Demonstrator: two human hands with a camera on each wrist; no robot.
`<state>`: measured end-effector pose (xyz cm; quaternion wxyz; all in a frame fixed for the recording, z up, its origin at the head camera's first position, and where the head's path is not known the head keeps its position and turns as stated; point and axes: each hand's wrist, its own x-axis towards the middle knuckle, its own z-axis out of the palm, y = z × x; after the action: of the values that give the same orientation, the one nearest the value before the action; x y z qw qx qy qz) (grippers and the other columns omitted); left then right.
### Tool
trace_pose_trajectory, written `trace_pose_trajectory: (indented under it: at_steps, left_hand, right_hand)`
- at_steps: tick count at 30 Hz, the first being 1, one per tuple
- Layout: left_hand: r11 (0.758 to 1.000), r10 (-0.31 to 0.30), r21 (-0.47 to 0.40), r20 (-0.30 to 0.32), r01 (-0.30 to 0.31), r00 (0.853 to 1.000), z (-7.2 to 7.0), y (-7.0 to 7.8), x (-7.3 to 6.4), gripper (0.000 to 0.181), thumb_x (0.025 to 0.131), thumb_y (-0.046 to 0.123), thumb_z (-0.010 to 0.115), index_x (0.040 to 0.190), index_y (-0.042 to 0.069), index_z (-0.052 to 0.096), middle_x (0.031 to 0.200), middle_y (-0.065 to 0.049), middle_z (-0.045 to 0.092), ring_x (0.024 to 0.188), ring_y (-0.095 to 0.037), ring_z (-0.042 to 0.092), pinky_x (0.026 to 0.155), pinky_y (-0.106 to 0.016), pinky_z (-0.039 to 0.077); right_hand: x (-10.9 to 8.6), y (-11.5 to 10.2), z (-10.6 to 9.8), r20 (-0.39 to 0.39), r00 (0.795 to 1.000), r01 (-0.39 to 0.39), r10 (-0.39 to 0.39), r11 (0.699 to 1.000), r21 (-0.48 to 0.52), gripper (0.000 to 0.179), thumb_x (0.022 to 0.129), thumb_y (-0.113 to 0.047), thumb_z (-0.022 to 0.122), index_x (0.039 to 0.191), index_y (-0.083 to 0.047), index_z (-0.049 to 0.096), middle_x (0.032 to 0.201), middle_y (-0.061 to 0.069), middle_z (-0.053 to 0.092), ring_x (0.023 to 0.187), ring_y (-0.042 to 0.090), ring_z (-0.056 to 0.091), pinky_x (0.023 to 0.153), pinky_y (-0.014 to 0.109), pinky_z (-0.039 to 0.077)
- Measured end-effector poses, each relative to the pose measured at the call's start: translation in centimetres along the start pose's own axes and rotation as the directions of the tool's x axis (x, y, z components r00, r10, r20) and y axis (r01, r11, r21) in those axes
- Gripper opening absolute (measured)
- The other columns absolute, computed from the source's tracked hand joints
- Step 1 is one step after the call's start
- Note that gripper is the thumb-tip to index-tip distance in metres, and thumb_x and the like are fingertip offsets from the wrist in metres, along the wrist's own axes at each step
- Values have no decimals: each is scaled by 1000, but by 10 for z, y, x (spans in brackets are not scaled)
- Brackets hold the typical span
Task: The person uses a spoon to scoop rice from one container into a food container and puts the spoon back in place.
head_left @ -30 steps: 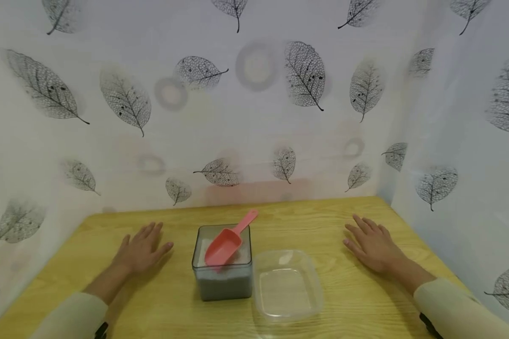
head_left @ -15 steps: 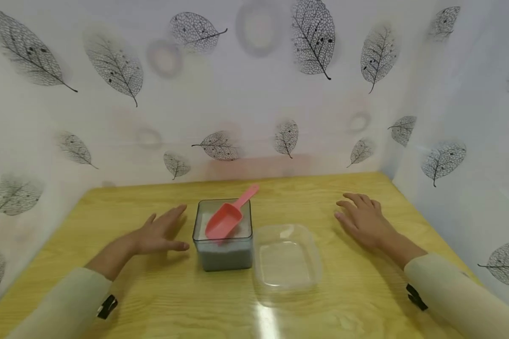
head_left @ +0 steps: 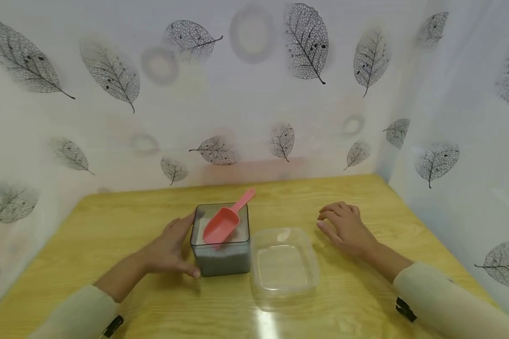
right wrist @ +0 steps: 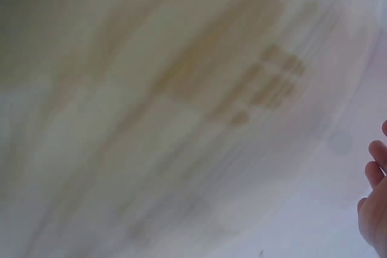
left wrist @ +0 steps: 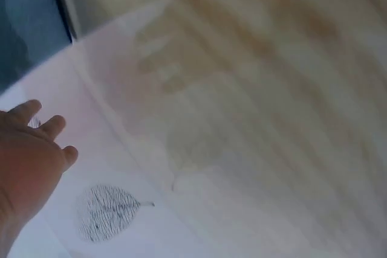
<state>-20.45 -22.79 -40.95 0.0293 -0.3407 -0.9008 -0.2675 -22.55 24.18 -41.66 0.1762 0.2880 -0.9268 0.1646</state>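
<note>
A square grey see-through container (head_left: pixel 222 261) holds pale powder almost to its rim. A pink scoop (head_left: pixel 223 225) lies across its top, handle toward the back right. My left hand (head_left: pixel 167 252) is at the container's left side, fingers extended along it and thumb by the front left corner; whether it touches is hard to tell. In the left wrist view, that hand (left wrist: pixel 27 155) is near a bluish-grey wall of the container (left wrist: pixel 27 28). Right of the grey container stands a clear plastic tub (head_left: pixel 284 261). My right hand (head_left: pixel 345 228), fingers slightly bent, holds nothing beside the tub.
Everything stands on a yellow wood-grain table (head_left: pixel 220 310). A white leaf-printed curtain (head_left: pixel 246 103) borders it at the back and sides. Both wrist views mostly show the blurred tabletop with reflections of the hands.
My left hand has moved right to the grey container's side. My right hand has come left toward the clear tub. The head view has tilted down slightly; containers and scoop keep their places.
</note>
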Motion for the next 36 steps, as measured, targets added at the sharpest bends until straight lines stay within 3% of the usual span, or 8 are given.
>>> trace_pose_trajectory:
  at_steps: [5,12,18,28,36]
  left_hand:
    - [995,76,-53,-54,-79,996,9,4,11,132,54,64,90,153,5,26,147,-13,47,134,-37,44,107,-69,25]
    - [990,21,-139,-111,-36,994,16,8,19,124,53,57,94,146,3,31,130,-5,56,122,-29,49,103,-65,32]
    - [994,35,-96,-186,-54,982,26,5,19,112,58,59,89,141,7,35,125,-1,57,119,-22,50,103,-59,31]
    - [1000,8,-22,-216,-12,976,42,4,22,113,65,64,82,147,6,31,139,-10,49,127,-27,46,111,-55,22]
    - [1000,-25,-9,-221,23,975,44,8,23,115,66,62,82,150,5,27,144,-14,46,130,-29,44,114,-54,21]
  right_hand:
    - [4,-19,4,-40,995,91,-91,996,-4,9,99,-27,59,92,-22,64,106,1,65,108,25,53,93,56,30]
    - [8,-36,4,-81,990,113,-114,993,-14,20,91,-27,69,77,-25,54,88,-8,60,95,18,55,91,55,31]
    - [12,-39,7,-125,976,170,-176,984,-57,24,85,-18,70,70,-24,51,77,-11,55,85,13,55,86,52,33]
    - [21,-26,3,-168,954,217,-248,959,-184,28,81,-18,73,66,-21,49,68,-9,54,77,16,58,84,56,37]
    - [30,-16,3,-122,973,166,-197,959,-228,26,85,-19,70,66,-21,53,64,-11,53,75,17,55,85,55,36]
